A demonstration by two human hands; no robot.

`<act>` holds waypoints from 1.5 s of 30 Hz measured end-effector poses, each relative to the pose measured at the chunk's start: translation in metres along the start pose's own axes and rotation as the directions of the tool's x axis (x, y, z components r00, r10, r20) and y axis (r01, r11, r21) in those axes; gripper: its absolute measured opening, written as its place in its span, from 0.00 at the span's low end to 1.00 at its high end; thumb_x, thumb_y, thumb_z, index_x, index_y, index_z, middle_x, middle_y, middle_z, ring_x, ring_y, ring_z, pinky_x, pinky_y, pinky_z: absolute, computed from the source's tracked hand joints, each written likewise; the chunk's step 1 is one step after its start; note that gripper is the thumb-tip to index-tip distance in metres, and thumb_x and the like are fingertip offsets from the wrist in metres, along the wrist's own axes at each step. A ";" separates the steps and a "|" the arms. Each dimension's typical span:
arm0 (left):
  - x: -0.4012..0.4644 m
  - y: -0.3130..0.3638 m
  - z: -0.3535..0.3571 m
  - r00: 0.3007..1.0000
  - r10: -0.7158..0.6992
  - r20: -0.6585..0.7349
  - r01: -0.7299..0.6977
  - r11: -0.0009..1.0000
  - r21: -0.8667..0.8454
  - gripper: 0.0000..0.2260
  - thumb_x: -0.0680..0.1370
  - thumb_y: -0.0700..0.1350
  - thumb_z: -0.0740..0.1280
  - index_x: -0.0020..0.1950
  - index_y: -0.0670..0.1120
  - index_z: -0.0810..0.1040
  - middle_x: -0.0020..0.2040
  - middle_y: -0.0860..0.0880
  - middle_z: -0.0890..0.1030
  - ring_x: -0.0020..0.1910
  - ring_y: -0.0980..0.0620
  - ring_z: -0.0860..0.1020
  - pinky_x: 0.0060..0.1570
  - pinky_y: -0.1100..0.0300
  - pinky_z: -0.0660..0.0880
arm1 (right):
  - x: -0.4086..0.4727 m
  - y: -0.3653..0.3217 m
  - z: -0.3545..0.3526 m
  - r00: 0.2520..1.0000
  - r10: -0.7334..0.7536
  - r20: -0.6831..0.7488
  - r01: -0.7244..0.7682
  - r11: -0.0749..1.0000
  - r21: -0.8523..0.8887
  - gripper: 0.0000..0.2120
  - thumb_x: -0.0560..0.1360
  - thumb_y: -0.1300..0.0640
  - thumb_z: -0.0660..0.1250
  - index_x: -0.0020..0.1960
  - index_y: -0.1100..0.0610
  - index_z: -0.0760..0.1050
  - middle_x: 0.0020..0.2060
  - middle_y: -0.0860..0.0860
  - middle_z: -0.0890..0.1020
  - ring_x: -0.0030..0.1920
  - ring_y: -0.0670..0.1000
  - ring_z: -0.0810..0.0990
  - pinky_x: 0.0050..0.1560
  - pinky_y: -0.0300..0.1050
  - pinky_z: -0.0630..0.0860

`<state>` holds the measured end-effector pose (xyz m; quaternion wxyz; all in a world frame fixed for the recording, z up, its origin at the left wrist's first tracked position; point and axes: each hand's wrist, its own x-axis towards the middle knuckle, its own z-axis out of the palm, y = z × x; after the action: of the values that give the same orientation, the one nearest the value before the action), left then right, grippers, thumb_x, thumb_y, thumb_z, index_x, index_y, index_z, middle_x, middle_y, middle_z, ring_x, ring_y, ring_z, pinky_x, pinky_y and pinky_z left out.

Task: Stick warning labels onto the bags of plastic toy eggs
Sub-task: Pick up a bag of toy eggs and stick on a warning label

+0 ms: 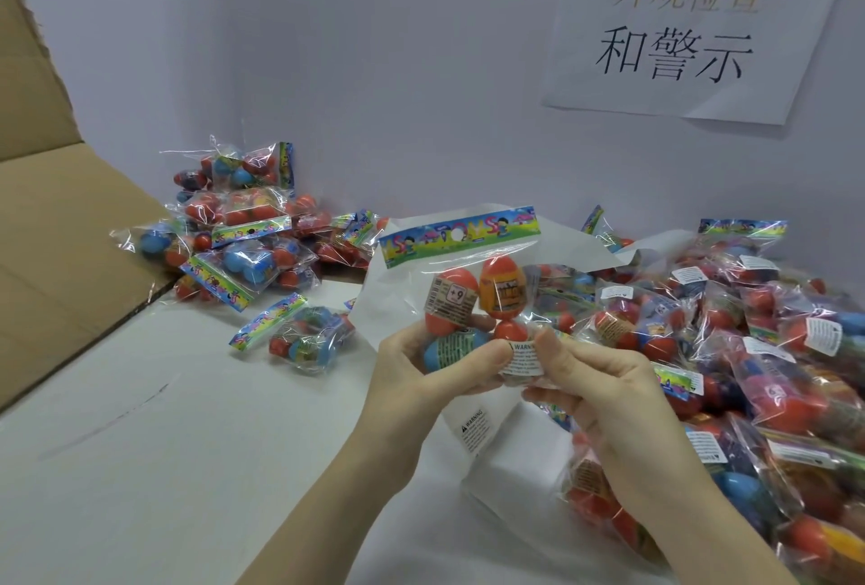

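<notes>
1. While both hands hold it up over the table, the bag (pixel 461 289) sits just below the middle of the view, its printed header card (pixel 461 235) at 12 o'clock and several eggs showing through the clear film.
2. A white warning label (pixel 523 357) lies on the bag's lower edge, at about 5 o'clock from the eggs; its top line of print is readable, and it looks already laid on the film, so my judgement is that the step in hand is pressing the label down.
3. At 7 o'clock of the bag, the left hand (pixel 423 373) curls round its bottom, thumb on the front at the label's left edge, fingers behind.
4. At 4 o'clock, the right hand (pixel 604 385) pinches the bag's lower right corner, its thumb on the label's right edge and its fingers curled underneath.
5. Next, I judge, the thumbs should rub the label flat over the curved eggs so no corner lifts, and then the bag goes to a pile. Which pile is meant for finished bags I cannot say for certain.
6. Below the bag, at 6 o'clock, a white sheet (pixel 472 432) on the table carries another warning label.
7. At 3 o'clock lies a big heap (pixel 772 350) of bags, many showing white labels.
8. At 10 o'clock a smaller heap (pixel 243 233) rests by a cardboard box flap (pixel 61 233); no labels show on those.
9. At 1 o'clock a paper sign (pixel 688 27) hangs on the wall.
</notes>
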<state>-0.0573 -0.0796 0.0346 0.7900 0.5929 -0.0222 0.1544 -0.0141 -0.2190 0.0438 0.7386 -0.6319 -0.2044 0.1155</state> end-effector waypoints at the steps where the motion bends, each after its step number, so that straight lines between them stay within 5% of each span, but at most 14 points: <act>1: 0.000 0.000 0.000 1.000 0.003 -0.004 -0.003 1.000 0.001 0.08 0.62 0.43 0.78 0.39 0.49 0.85 0.40 0.47 0.85 0.39 0.53 0.83 0.36 0.66 0.77 | 0.000 0.000 0.000 1.000 0.027 0.011 -0.028 0.999 0.029 0.16 0.59 0.46 0.68 0.38 0.56 0.85 0.38 0.56 0.85 0.39 0.50 0.83 0.37 0.37 0.78; 6: 0.002 -0.004 0.002 0.998 0.018 -0.066 -0.016 0.999 0.035 0.15 0.60 0.48 0.73 0.45 0.47 0.81 0.41 0.48 0.85 0.39 0.55 0.83 0.36 0.66 0.77 | -0.001 -0.003 -0.002 0.999 0.001 0.040 -0.005 0.996 0.093 0.12 0.60 0.50 0.69 0.41 0.53 0.85 0.39 0.56 0.85 0.40 0.51 0.84 0.37 0.37 0.78; 11: 0.001 -0.009 0.005 0.956 0.146 -0.253 -0.075 0.960 0.271 0.27 0.58 0.53 0.78 0.54 0.53 0.74 0.49 0.56 0.79 0.41 0.65 0.77 0.37 0.72 0.73 | -0.004 0.001 0.004 0.939 -0.290 -0.184 0.286 0.957 -0.049 0.15 0.57 0.54 0.73 0.44 0.48 0.82 0.39 0.42 0.85 0.42 0.40 0.83 0.41 0.29 0.76; 14: 0.002 -0.009 0.002 0.951 0.131 -0.282 -0.064 0.970 0.234 0.31 0.55 0.60 0.72 0.56 0.55 0.72 0.48 0.54 0.76 0.39 0.63 0.75 0.34 0.69 0.73 | -0.002 0.008 0.005 0.687 -0.705 -0.178 0.501 0.636 -0.586 0.22 0.62 0.51 0.75 0.55 0.53 0.77 0.50 0.42 0.81 0.51 0.37 0.79 0.52 0.29 0.73; 17: 0.001 -0.008 0.004 0.999 0.010 -0.044 -0.011 1.000 -0.016 0.28 0.59 0.58 0.70 0.55 0.48 0.77 0.44 0.51 0.80 0.39 0.58 0.79 0.33 0.64 0.75 | 0.000 0.019 0.001 0.437 -0.894 0.098 0.508 0.155 -0.847 0.17 0.67 0.58 0.74 0.54 0.61 0.76 0.51 0.56 0.80 0.45 0.49 0.83 0.50 0.40 0.77; 20: 0.001 -0.007 0.006 0.995 -0.048 0.088 0.061 0.986 -0.157 0.21 0.62 0.57 0.75 0.49 0.47 0.82 0.48 0.49 0.84 0.47 0.53 0.82 0.41 0.60 0.79 | 0.000 0.024 0.000 0.383 -0.880 0.283 0.479 -0.073 -0.875 0.11 0.71 0.56 0.71 0.51 0.58 0.80 0.51 0.59 0.82 0.43 0.55 0.83 0.44 0.48 0.77; 24: 0.001 -0.006 0.005 0.996 -0.065 0.052 0.075 0.974 -0.215 0.11 0.69 0.48 0.74 0.47 0.43 0.84 0.47 0.45 0.85 0.47 0.50 0.83 0.42 0.61 0.79 | 0.001 0.025 0.003 0.357 -0.839 0.411 0.464 -0.222 -0.857 0.06 0.73 0.57 0.69 0.48 0.56 0.84 0.51 0.56 0.82 0.48 0.53 0.83 0.46 0.46 0.74; 26: 0.002 -0.007 0.004 0.998 -0.058 0.012 0.059 0.977 -0.207 0.16 0.68 0.46 0.71 0.52 0.39 0.80 0.47 0.44 0.84 0.46 0.50 0.83 0.41 0.61 0.79 | 0.001 0.023 0.003 0.352 -0.830 0.431 0.456 -0.250 -0.854 0.06 0.73 0.57 0.69 0.45 0.56 0.84 0.50 0.55 0.83 0.47 0.53 0.83 0.47 0.46 0.71; 29: 0.001 -0.005 0.004 0.999 -0.039 -0.003 0.038 0.984 -0.174 0.19 0.68 0.45 0.68 0.55 0.36 0.78 0.47 0.44 0.85 0.46 0.50 0.83 0.40 0.62 0.78 | 0.000 0.022 0.004 0.359 -0.838 0.410 0.514 -0.189 -0.837 0.07 0.72 0.55 0.68 0.43 0.54 0.85 0.50 0.53 0.83 0.47 0.51 0.82 0.47 0.47 0.69; 35: 0.004 -0.007 0.000 0.999 0.051 -0.012 -0.051 0.999 -0.013 0.15 0.64 0.39 0.74 0.50 0.42 0.79 0.40 0.48 0.85 0.36 0.53 0.82 0.34 0.64 0.77 | 0.000 0.012 0.003 0.609 -0.792 0.040 0.517 0.358 -0.778 0.19 0.69 0.48 0.68 0.58 0.54 0.74 0.56 0.49 0.77 0.54 0.48 0.73 0.60 0.42 0.68; 37: 0.004 -0.008 -0.002 0.996 0.085 -0.016 -0.085 0.996 0.024 0.13 0.64 0.39 0.68 0.48 0.44 0.78 0.38 0.49 0.84 0.33 0.52 0.80 0.33 0.63 0.76 | -0.001 0.007 0.003 0.773 -0.634 -0.027 0.446 0.572 -0.688 0.27 0.64 0.45 0.73 0.62 0.47 0.72 0.59 0.42 0.76 0.57 0.42 0.73 0.61 0.31 0.66; 40: 0.004 -0.010 -0.003 0.991 0.128 0.044 -0.130 0.990 0.052 0.12 0.62 0.35 0.63 0.45 0.40 0.77 0.34 0.50 0.82 0.31 0.54 0.78 0.30 0.63 0.75 | 0.000 0.005 -0.002 0.975 -0.220 -0.034 0.193 0.911 -0.363 0.42 0.52 0.46 0.78 0.64 0.41 0.68 0.50 0.42 0.83 0.51 0.42 0.80 0.55 0.39 0.75; 42: 0.001 -0.009 -0.002 0.984 0.154 0.092 -0.166 0.977 0.136 0.12 0.62 0.37 0.65 0.45 0.43 0.78 0.35 0.52 0.82 0.32 0.57 0.78 0.29 0.65 0.74 | 0.001 0.003 -0.007 0.994 -0.033 0.106 0.057 0.972 -0.230 0.36 0.51 0.52 0.81 0.59 0.48 0.76 0.45 0.49 0.85 0.46 0.50 0.84 0.48 0.42 0.79; 45: -0.004 -0.009 -0.003 0.954 0.266 0.138 -0.299 0.847 0.439 0.15 0.64 0.55 0.67 0.50 0.55 0.77 0.41 0.57 0.82 0.38 0.61 0.77 0.35 0.72 0.69 | 0.001 -0.005 -0.013 0.979 0.022 0.203 0.018 0.981 -0.194 0.22 0.53 0.60 0.81 0.46 0.54 0.82 0.38 0.54 0.85 0.39 0.50 0.84 0.37 0.36 0.77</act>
<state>-0.0587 -0.0794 0.0245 0.5965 0.7565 -0.1009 0.2484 -0.0078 -0.2310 0.0469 0.6484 -0.6861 -0.2887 0.1598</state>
